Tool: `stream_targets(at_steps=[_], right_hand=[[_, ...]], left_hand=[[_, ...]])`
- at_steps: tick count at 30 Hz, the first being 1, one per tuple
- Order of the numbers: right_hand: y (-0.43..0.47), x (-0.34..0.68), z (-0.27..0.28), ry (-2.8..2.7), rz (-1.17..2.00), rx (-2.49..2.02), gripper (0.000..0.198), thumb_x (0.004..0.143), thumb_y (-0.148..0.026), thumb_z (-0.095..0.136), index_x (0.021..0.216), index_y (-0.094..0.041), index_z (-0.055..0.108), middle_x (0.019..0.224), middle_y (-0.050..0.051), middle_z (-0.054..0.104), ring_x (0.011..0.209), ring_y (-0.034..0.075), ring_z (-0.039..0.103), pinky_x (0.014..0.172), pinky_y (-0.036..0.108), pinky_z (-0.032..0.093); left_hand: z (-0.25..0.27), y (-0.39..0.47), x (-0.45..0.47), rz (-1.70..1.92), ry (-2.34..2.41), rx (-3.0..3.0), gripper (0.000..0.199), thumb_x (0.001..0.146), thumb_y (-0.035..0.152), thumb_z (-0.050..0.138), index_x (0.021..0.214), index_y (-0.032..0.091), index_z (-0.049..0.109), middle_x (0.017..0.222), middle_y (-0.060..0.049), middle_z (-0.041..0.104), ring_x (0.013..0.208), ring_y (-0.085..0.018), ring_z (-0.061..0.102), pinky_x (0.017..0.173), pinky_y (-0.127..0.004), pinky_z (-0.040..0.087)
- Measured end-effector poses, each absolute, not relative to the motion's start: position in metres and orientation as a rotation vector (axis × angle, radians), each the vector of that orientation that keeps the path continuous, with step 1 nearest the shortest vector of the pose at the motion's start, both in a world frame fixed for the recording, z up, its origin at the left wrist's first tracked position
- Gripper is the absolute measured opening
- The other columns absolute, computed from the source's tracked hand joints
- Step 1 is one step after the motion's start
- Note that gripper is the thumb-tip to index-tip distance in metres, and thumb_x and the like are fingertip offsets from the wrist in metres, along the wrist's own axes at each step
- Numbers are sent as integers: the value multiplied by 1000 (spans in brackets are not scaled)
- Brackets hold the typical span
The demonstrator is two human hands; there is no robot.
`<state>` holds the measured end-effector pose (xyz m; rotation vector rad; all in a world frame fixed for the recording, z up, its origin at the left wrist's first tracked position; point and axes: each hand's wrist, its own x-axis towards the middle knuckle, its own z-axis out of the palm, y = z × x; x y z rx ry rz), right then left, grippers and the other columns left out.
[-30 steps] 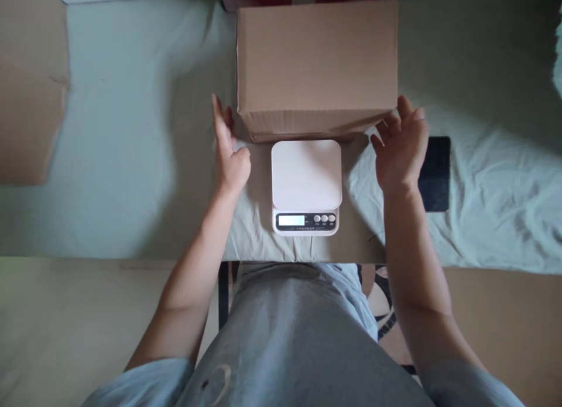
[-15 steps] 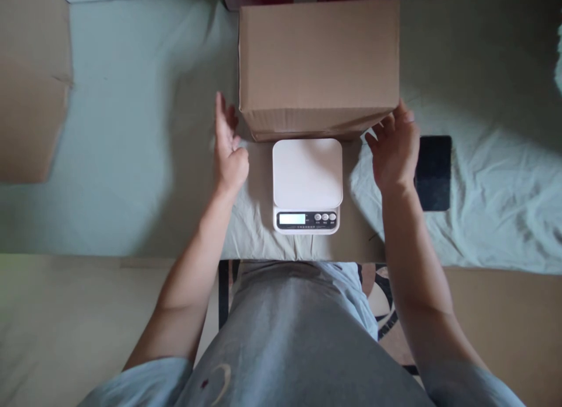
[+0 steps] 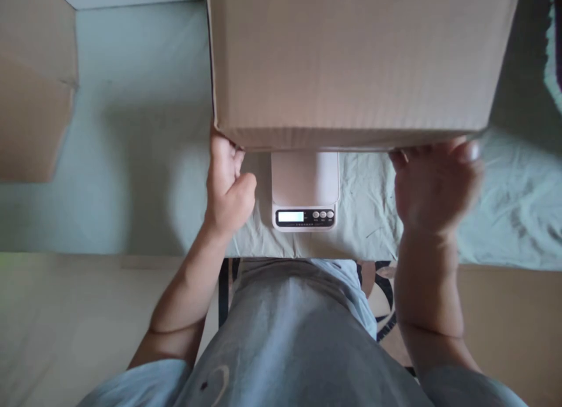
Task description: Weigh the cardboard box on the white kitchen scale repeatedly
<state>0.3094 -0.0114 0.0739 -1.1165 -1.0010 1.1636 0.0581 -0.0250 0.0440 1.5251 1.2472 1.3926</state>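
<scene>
Pale green wrinkled cloth point(image 3: 144, 178) covers the surface beneath my plain brown corrugated cardboard box point(image 3: 351, 61), which hangs raised, filling the upper view and overhanging the white digital kitchen scale point(image 3: 305, 190). My left hand point(image 3: 226, 181) and right hand point(image 3: 434, 181) curl their fingers under its near bottom corners, gripping. Open cloth lies left; a flat cardboard sheet point(image 3: 35, 85) sits far left.

dim, soft-focus view; broad shadows, right side motion-blurred.
</scene>
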Motion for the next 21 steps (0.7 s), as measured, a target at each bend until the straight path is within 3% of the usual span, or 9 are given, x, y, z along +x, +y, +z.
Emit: stream_targets(at_steps=[4,10,15,21], right_hand=[[-48,311,60,-1011,1160,-1095,29,73,-61,60,93,-40,68,116,-7,70,133,24,54,120,45,38],[-80,312,39,-1018,1187,-1173,43,74,-63,55,107,-38,67,128,-3,67,143,27,43,119,51,36],[-89,310,37,-1009,1176,-1150,40,76,-61,53,104,-37,69,131,-2,66,142,28,44,119,52,36],[-91,310,28,-1023,1185,-1203,48,77,-62,51,117,-38,63,137,-1,61,139,28,47,117,51,38]], left_hand=[[37,-63,63,1413,1278,1475,79,67,2,50,135,43,47,130,3,57,135,-22,48,123,-49,31],[23,-100,64,1345,1337,1384,81,66,1,48,135,43,49,130,2,61,134,-20,50,122,-46,34],[23,-109,65,1353,1316,1377,82,67,-2,46,137,42,49,132,2,62,139,-18,46,123,-45,32],[17,-111,65,1335,1314,1351,86,66,-2,47,141,41,45,139,3,58,145,-18,39,126,-45,28]])
